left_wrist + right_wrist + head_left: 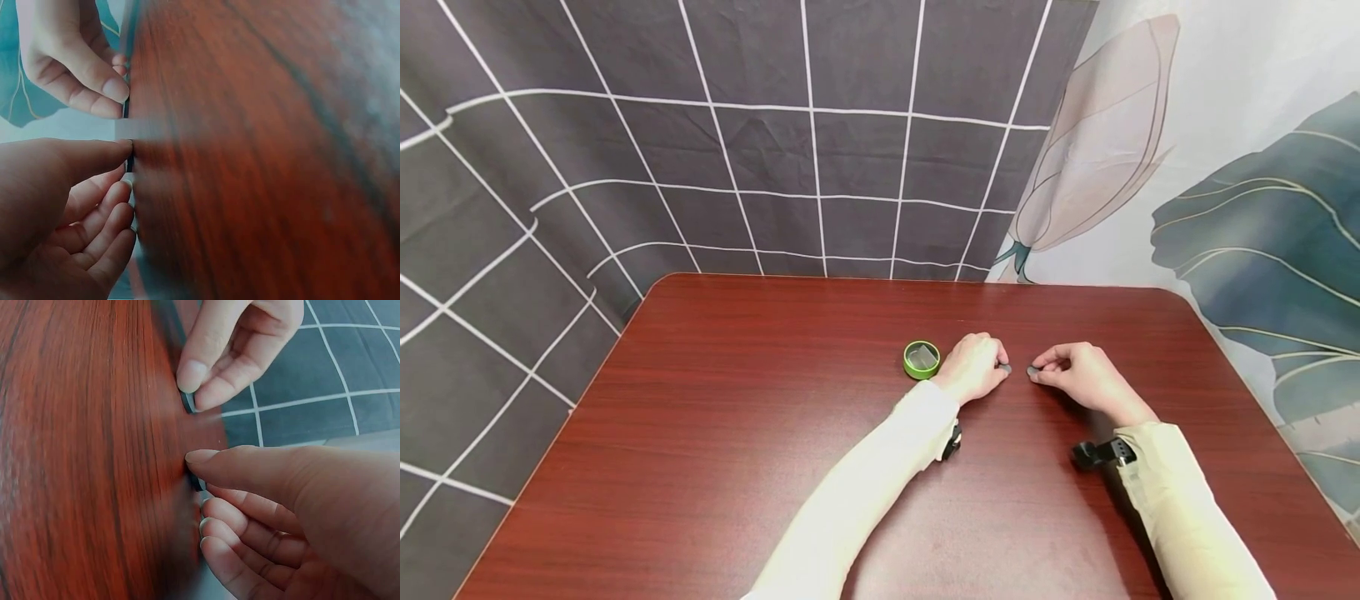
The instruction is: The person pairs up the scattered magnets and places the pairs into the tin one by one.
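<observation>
Between thumb and fingertips, my left hand (972, 368) pinches a small dark grey disc (188, 402) by its edge. My right hand (1086, 377) pinches a similar small dark disc (198, 482). Both discs are held close over the tabletop and face each other across a narrow gap in the head view. In the left wrist view they show as thin, edge-on pieces, partly hidden by the fingers. Just left of my left hand sits a small round container (921, 375) with a bright green rim and something clear and greyish inside.
The reddish-brown wooden table (737, 417) has rounded far corners. Behind it hangs a dark grey curtain (760, 150) with white grid lines, and to the right a leaf-patterned cloth (1262, 225). Both wrists wear black straps; the right one carries a small black device (1086, 455).
</observation>
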A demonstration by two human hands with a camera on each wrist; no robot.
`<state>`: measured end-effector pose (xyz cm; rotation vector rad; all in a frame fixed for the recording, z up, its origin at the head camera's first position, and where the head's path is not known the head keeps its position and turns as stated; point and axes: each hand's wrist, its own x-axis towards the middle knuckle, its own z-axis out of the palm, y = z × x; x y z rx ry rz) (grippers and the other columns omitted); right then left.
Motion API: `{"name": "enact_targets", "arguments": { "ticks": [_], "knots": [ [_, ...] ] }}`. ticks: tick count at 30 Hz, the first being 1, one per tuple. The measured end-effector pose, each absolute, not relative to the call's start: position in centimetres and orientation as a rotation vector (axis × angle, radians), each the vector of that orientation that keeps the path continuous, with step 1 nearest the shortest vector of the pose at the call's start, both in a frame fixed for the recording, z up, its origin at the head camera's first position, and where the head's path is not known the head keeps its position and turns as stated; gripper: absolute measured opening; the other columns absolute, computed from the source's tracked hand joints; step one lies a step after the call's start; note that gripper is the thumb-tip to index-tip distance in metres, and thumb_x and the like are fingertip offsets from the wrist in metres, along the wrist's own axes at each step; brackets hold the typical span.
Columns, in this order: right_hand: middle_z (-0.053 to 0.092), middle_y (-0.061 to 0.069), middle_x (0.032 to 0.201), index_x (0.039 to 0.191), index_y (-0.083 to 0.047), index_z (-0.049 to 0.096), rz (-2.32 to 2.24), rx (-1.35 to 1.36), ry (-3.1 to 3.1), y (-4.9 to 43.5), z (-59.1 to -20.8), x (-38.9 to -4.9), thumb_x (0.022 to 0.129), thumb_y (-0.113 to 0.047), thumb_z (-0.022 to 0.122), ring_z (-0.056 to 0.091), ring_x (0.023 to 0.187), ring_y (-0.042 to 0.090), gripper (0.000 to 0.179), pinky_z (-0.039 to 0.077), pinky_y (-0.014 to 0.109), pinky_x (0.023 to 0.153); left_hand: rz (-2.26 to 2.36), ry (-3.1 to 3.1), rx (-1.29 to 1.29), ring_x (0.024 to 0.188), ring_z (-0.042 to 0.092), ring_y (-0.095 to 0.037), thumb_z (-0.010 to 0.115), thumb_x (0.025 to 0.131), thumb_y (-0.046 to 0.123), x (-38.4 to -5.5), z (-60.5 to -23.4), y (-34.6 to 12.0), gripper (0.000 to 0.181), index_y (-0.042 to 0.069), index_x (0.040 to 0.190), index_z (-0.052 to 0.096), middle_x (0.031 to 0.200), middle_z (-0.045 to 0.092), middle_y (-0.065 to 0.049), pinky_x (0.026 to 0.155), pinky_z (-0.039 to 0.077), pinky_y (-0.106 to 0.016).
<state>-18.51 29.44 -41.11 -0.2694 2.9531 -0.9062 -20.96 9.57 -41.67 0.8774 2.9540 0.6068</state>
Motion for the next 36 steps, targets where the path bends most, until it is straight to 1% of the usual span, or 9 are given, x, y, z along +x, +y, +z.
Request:
{"name": "enact_targets", "arguments": {
  "ticks": [15,21,30,36],
  "knots": [
    [0.063,-0.002,0.069,0.086,-0.009,0.072,-0.921,-0.303,2.938,28.4,-41.3,-18.8,0.078,-0.018,0.075,0.057,0.065,0.016,0.012,0.045,0.029,0.061,0.603,2.935,0.857,0.09,0.055,-0.009,0.07,0.082,0.029,-20.8,-41.5,9.7,0.01,0.023,0.091,0.072,0.088,0.059,0.009,0.077,0.042,-0.017],
    [0.063,-0.003,0.069,0.086,-0.009,0.072,-0.935,-0.313,2.94,28.3,-41.5,-18.9,0.078,-0.018,0.075,0.058,0.064,0.015,0.012,0.046,0.029,0.061,0.585,2.943,0.894,0.09,0.056,-0.01,0.07,0.082,0.028,-20.8,-41.5,9.8,0.011,0.022,0.092,0.073,0.09,0.06,0.009,0.077,0.042,-0.017],
    [0.063,-0.002,0.069,0.086,-0.008,0.072,-0.935,-0.314,2.941,28.2,-41.5,-18.8,0.078,-0.017,0.075,0.057,0.064,0.016,0.012,0.046,0.029,0.06,0.605,2.938,0.894,0.087,0.055,-0.009,0.071,0.081,0.027,-20.9,-41.7,10.1,0.009,0.023,0.089,0.074,0.086,0.059,0.009,0.074,0.042,-0.018],
    [0.063,-0.002,0.069,0.086,-0.008,0.072,-0.933,-0.306,2.946,28.2,-41.4,-18.8,0.077,-0.017,0.076,0.057,0.064,0.016,0.013,0.046,0.029,0.06,0.601,2.934,0.893,0.088,0.055,-0.01,0.07,0.082,0.028,-20.9,-41.8,10.3,0.01,0.023,0.09,0.073,0.087,0.059,0.008,0.075,0.042,-0.018]
  ]
}}
